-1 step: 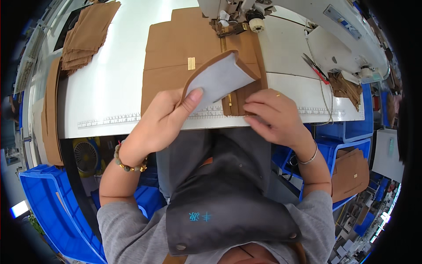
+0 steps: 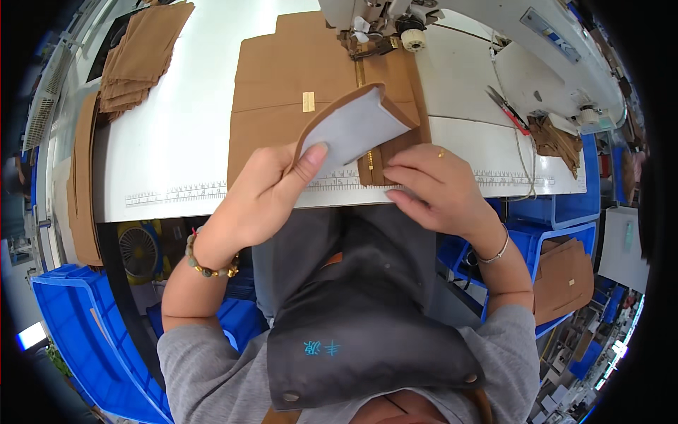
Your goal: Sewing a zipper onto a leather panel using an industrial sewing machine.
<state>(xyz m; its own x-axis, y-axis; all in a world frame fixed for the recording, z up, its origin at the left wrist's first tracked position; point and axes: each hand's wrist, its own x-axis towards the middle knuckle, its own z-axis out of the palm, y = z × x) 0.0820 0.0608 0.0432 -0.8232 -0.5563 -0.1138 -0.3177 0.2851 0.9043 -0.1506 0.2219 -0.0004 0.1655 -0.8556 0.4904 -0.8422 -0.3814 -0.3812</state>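
Note:
My left hand (image 2: 272, 180) is closed on a folded-up brown fabric piece (image 2: 378, 95), thumb pressed on its pale grey lining. Beneath it lies a large brown fabric panel (image 2: 272, 78) with a small gold-coloured tag. A brown strip with a gold zipper (image 2: 371, 161) runs down to the table's front edge, its far end under the sewing machine head (image 2: 374, 35). My right hand (image 2: 438, 187) is at the strip's near end, thumb and forefinger apart. Its fingertips are at the strip's edge; whether they touch it I cannot tell.
A printed ruler (image 2: 173, 198) runs along the front of the white table. Red-handled scissors (image 2: 508, 112) and brown scraps (image 2: 556, 145) lie to the right. Stacked brown pieces (image 2: 141, 56) sit far left. Blue crates (image 2: 78, 304) stand on both sides below the table.
My right hand has shifted slightly left, closer to the zipper strip's near end. My left hand and the folded piece have barely moved.

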